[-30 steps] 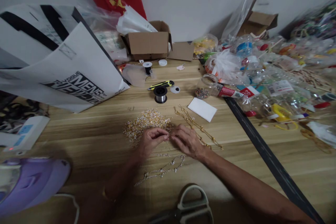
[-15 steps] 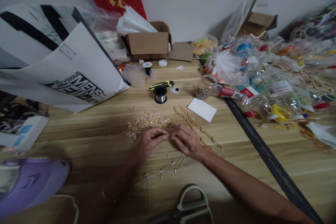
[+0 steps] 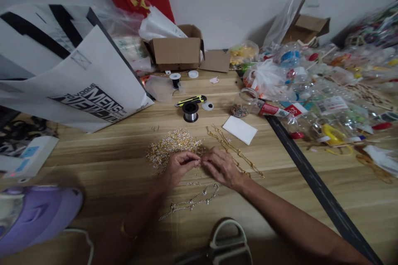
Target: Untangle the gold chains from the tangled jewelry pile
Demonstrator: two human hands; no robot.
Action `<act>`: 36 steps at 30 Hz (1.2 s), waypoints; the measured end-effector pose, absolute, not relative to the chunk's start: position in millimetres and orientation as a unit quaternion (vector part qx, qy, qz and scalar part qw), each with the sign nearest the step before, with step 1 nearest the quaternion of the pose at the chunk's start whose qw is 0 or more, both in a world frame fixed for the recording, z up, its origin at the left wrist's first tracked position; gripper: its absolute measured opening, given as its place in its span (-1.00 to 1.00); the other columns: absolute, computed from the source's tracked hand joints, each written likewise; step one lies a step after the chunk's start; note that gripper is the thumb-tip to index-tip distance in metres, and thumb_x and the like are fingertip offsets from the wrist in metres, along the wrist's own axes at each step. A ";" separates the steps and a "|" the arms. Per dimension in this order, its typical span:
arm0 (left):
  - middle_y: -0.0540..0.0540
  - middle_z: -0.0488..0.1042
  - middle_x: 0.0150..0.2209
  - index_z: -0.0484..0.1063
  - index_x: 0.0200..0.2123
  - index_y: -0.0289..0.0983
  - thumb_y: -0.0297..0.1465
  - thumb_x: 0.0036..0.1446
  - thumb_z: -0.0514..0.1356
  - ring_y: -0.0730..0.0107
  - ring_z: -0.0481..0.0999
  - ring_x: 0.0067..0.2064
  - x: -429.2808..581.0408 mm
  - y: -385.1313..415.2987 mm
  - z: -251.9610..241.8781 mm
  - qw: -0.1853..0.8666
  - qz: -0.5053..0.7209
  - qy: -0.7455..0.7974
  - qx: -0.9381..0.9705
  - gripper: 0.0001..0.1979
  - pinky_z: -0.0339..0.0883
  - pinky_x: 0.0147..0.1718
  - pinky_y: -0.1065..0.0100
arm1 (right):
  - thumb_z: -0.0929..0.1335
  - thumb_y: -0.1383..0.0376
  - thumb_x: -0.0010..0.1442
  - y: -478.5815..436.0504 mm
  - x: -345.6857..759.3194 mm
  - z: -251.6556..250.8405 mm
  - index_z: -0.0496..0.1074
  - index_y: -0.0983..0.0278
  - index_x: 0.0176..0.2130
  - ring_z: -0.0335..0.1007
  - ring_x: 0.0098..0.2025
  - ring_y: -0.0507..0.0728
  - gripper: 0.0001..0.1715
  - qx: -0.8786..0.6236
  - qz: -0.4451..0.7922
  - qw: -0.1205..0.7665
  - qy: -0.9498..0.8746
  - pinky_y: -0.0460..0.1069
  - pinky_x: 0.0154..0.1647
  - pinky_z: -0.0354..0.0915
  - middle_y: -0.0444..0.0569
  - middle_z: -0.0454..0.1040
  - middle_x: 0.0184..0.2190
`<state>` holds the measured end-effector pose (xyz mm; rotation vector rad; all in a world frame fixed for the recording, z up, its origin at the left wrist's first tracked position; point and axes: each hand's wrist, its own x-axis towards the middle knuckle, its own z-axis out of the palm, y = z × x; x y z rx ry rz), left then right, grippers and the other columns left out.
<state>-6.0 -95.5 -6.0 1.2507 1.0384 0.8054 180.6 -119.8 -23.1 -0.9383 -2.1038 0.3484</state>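
Observation:
My left hand (image 3: 178, 166) and my right hand (image 3: 221, 166) meet fingertip to fingertip over the wooden table (image 3: 93, 161), both pinched on a tiny bead or link too small to name. Just beyond them lies a pile of small gold and silver beads (image 3: 172, 145). A finished silver beaded chain (image 3: 192, 201) lies under my wrists. Gold chains (image 3: 233, 151) stretch to the right of my right hand.
A wire spool (image 3: 190, 112), a yellow utility knife (image 3: 190, 100) and a white card (image 3: 239, 129) lie farther back. Scissors (image 3: 224, 246) sit at the near edge. A white shopping bag (image 3: 71, 70), cardboard box (image 3: 177, 49), purple device (image 3: 34, 215) and cluttered bottles (image 3: 311, 87) surround the area.

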 end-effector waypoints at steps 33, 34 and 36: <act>-0.10 0.55 -0.39 0.53 -0.42 -0.31 -0.41 -0.03 0.28 0.39 0.52 -0.34 -7.6 -98.1 -17.8 0.536 0.383 0.411 0.630 -0.92 0.39 -0.31 0.42 | 0.23 0.35 0.28 -119.3 180.6 -22.9 0.35 0.27 -0.21 0.34 -0.33 0.09 -0.88 -0.377 0.139 0.385 -0.831 -0.02 -0.32 0.30 0.01 0.41 -0.34; -0.10 0.55 -0.39 0.52 -0.42 -0.32 -0.42 -0.04 0.28 0.39 0.52 -0.34 -7.4 -98.5 -18.6 0.537 0.381 0.417 0.626 -0.92 0.39 -0.30 0.42 | 0.23 0.35 0.28 -119.4 180.5 -22.5 0.35 0.27 -0.21 0.34 -0.32 0.09 -0.88 -0.377 0.142 0.384 -0.831 -0.02 -0.32 0.30 0.01 0.41 -0.34; -0.09 0.55 -0.39 0.50 -0.41 -0.32 -0.43 -0.05 0.28 0.38 0.53 -0.33 -6.6 -99.6 -19.4 0.537 0.381 0.428 0.619 -0.92 0.41 -0.27 0.41 | 0.23 0.36 0.28 -119.6 180.4 -22.1 0.35 0.27 -0.21 0.35 -0.31 0.09 -0.88 -0.374 0.147 0.384 -0.831 -0.02 -0.31 0.31 0.01 0.41 -0.34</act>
